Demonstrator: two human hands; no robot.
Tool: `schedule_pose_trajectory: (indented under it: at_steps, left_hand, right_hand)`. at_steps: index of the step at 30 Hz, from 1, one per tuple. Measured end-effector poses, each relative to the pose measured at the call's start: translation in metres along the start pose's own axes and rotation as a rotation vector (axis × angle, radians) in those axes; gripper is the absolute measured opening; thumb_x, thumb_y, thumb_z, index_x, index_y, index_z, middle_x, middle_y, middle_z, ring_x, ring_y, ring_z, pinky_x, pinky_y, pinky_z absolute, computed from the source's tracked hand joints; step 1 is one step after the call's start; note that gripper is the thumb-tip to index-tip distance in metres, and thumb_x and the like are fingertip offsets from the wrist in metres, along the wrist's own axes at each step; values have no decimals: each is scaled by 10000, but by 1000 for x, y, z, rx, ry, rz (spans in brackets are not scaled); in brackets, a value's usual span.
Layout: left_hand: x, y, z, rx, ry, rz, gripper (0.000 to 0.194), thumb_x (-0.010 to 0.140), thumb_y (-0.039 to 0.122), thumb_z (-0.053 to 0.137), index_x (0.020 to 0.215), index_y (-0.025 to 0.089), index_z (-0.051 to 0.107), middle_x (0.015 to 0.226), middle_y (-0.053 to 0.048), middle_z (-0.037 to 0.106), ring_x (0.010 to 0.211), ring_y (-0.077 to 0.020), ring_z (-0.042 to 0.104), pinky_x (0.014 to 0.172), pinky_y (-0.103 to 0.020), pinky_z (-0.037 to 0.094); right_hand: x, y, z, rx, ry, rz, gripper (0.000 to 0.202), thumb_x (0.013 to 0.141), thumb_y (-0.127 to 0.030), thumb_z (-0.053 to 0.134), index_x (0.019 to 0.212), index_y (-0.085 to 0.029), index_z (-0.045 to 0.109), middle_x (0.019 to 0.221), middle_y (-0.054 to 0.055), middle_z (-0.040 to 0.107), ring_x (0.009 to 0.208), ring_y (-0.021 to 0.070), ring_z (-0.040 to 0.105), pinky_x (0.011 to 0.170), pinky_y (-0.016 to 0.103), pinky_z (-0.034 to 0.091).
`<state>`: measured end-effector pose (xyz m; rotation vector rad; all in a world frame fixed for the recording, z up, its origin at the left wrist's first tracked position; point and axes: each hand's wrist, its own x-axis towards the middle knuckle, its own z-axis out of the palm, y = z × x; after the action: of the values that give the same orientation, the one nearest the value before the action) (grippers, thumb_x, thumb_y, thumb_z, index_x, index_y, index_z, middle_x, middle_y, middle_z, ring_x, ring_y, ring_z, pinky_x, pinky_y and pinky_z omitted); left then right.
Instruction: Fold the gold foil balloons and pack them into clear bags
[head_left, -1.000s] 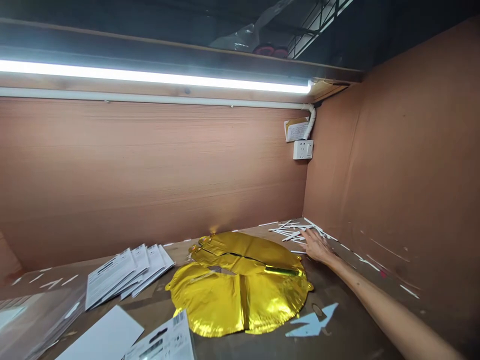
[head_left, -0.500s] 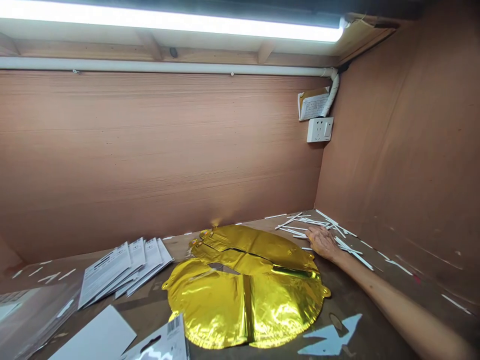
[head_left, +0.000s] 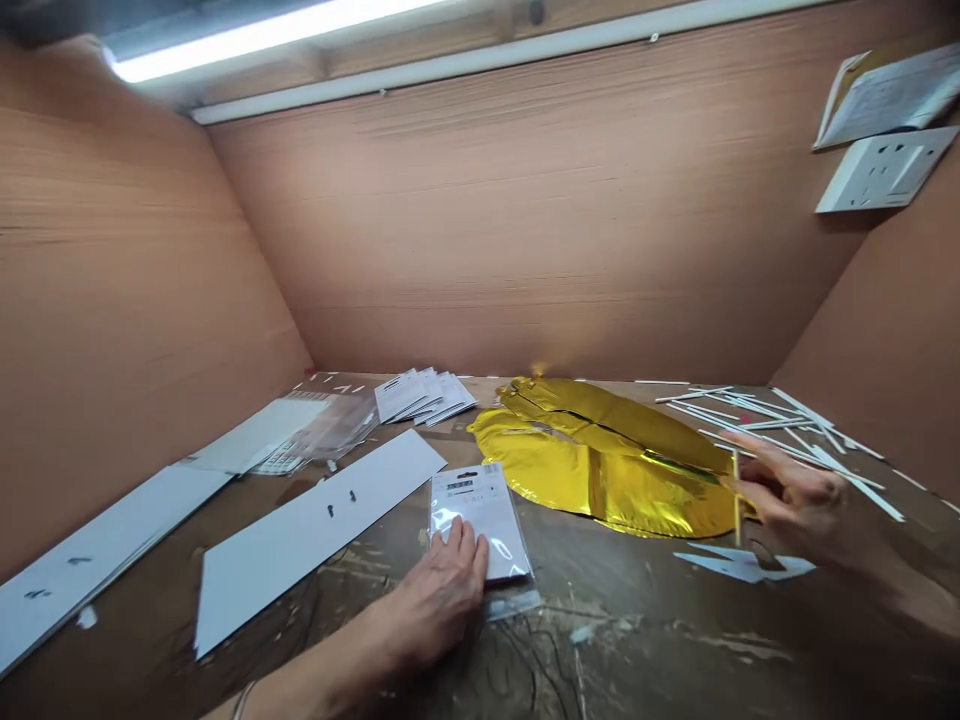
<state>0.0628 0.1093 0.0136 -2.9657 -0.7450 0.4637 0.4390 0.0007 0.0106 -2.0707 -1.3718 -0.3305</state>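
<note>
My left hand (head_left: pixel 448 590) lies with its fingers stretched over a clear plastic packet (head_left: pixel 491 525) holding a white printed card with a hang hole. My right hand (head_left: pixel 799 495) pinches a thin strip (head_left: pixel 737 500) upright between thumb and fingers. It is above the table, just right of the shiny gold foil balloons (head_left: pixel 630 490), which lie flat. Behind that hand, many thin white strips (head_left: pixel 757 410) are scattered in the right corner. Below it is a pale blue-white cut piece (head_left: pixel 739 562).
Several packed cards (head_left: pixel 427 395) lie fanned at the back. Clear plastic bags (head_left: pixel 337 425) sit left of them. Long white boards (head_left: pixel 315 540) stretch across the left side. Wooden walls enclose the table; a socket (head_left: pixel 885 170) is on the back wall at right.
The view has swung left. My right hand has come away from the strip pile toward me with one strip. My left hand has come into view on the packet.
</note>
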Motion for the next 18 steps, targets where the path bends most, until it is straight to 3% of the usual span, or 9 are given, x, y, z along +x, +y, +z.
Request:
schedule_pose_trajectory:
  at_steps: [2,5,9,11,13,18]
  left_hand:
    - [0,0,-4,10,33,11,549,672,28,383,1216,-25,333,1212,-296,383,1162,-372,330,861,-516,355]
    - [4,-4,-18,-31,72,41,373,683,49,378,1041,26,480,1001,-219,548,954,-300,518,753,-411,446]
    - [13,-19,-49,-86,21,59,249,660,84,411,856,90,563,773,-137,614,681,-219,576,580,-284,449]
    - [17,-24,-61,-83,5,43,219,642,105,437,800,99,588,718,-129,617,622,-209,569,519,-258,421]
    - [19,-26,-68,-85,16,32,207,641,133,454,780,103,604,703,-127,618,597,-202,565,487,-246,399]
    - [17,-21,-71,-105,41,14,204,646,160,467,763,108,627,704,-131,626,582,-198,566,478,-241,387]
  right_hand:
    - [-19,-37,-10,247,-91,26,312,678,-301,562,981,-230,541,642,18,645,515,143,598,519,227,448]
    - [-39,-94,-30,514,-102,91,231,690,-389,560,825,-201,565,611,28,662,563,181,642,528,243,514]
    - [-53,-155,-54,644,99,-40,156,728,-339,563,805,-205,588,709,32,687,649,181,655,597,260,546]
    - [-58,-174,-59,636,178,-125,103,751,-291,550,819,-225,589,742,24,688,681,181,653,605,274,548]
    - [-60,-185,-56,619,176,-207,93,768,-259,536,847,-248,582,767,14,686,692,180,651,606,292,547]
    - [-60,-192,-29,597,131,-340,125,791,-205,514,892,-244,576,804,1,683,695,148,645,628,267,529]
